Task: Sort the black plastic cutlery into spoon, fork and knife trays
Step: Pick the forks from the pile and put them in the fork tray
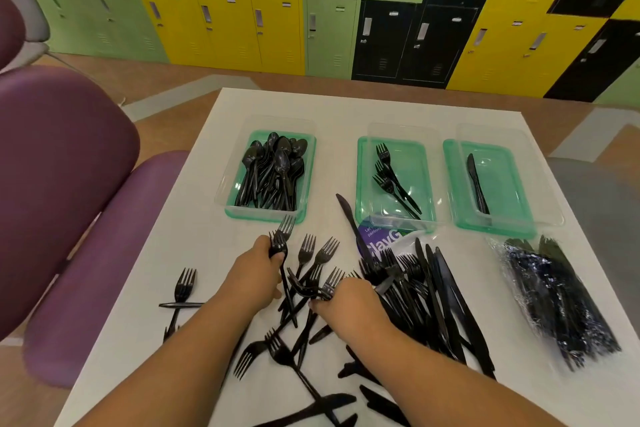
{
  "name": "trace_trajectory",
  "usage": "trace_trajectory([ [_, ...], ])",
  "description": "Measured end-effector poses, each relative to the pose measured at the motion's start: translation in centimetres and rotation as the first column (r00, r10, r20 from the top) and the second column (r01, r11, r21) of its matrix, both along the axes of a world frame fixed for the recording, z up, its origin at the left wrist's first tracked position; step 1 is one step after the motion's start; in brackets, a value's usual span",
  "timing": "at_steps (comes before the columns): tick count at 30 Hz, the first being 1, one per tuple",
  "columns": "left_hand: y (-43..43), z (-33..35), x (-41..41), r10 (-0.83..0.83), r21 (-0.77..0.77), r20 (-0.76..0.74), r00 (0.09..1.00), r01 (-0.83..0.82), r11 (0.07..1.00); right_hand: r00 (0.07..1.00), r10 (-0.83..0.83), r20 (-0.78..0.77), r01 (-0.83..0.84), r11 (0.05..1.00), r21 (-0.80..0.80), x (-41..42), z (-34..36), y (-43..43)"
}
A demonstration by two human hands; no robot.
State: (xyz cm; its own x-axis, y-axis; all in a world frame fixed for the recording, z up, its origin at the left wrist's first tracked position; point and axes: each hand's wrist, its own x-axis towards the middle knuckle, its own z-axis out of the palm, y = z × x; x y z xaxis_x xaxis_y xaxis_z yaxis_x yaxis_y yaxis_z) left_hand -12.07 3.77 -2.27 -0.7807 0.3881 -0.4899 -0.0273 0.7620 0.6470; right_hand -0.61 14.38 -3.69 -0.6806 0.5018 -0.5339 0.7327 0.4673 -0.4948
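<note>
Both hands are gathering forks from the tabletop [207, 184] pile, left hand [258, 269] gripping a few forks [282, 239], right hand [349, 305] pinching another bunch [329, 284], probably so they go to the fork tray [363, 184] together.

Gripping forks [281, 246] in left hand [257, 272], right hand [349, 302] apparently pinching more, both near side of spoon tray [304, 180].

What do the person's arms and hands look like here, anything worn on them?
Both forearms are bare as far as the picture shows: no sleeves, gloves, watch or bracelet. The left hand and right hand show no rings on the fingers that are visible. No markings or cables.
</note>
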Motion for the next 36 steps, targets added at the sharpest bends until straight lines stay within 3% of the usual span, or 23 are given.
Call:
trace_trajectory([
  [3, -0.4, 0.1, -0.3, -0.035, -0.035, -0.103, 0.994, 0.032, 0.999, 0.998, -0.02, 0.052, 0.02, 1.0, 0.0, -0.2, 0.1, 0.1],
  [6, -1.1, 0.2, -0.8, -0.003, 0.006, -0.156, 0.988, 0.004, 1.0, 0.991, -0.132, 0.038, 0.135, 0.984, -0.112, 0.0, 0.4, 0.7],
  [12, -2.1, 0.6, 0.2, 0.214, 0.231, 0.235, 0.948, -0.269, 0.935, 0.944, -0.321, -0.075, 0.26, 0.864, -0.431, 1.2, 1.9, 1.1],
  [14, -2.6, 0.6, 1.1, 0.225, 0.251, 0.288, 0.931, -0.3, 0.92, 0.922, -0.377, -0.091, 0.282, 0.814, -0.508, 1.5, 2.2, 1.3],
  [17, -3.4, 0.1, 2.1, 0.194, 0.2, 0.159, 0.968, -0.224, 0.954, 0.926, -0.321, -0.198, 0.246, 0.913, -0.326, 2.0, 2.1, 2.6],
  [20, -4.4, 0.1, 3.3, 0.017, -0.042, -0.076, 0.997, -0.02, 0.999, 0.975, -0.073, -0.212, 0.059, 0.996, -0.068, 1.9, 1.9, 2.9],
  [24, -4.6, 0.1, 5.5, -0.084, -0.187, -0.019, 0.996, 0.079, 0.979, 0.981, 0.185, -0.06, -0.176, 0.976, 0.13, 0.6, 0.9, 0.8],
  [31, -6.4, 0.5, 5.0, -0.106, -0.265, -0.097, 0.99, 0.077, 0.961, 0.98, 0.195, -0.041, -0.182, 0.961, 0.208, 0.1, -0.5, -0.6],
  [36, -8.7, 0.3, 4.2, -0.166, -0.401, -0.068, 0.984, 0.125, 0.908, 0.983, 0.161, -0.094, -0.146, 0.979, 0.145, 0.3, 0.1, 0.1],
])
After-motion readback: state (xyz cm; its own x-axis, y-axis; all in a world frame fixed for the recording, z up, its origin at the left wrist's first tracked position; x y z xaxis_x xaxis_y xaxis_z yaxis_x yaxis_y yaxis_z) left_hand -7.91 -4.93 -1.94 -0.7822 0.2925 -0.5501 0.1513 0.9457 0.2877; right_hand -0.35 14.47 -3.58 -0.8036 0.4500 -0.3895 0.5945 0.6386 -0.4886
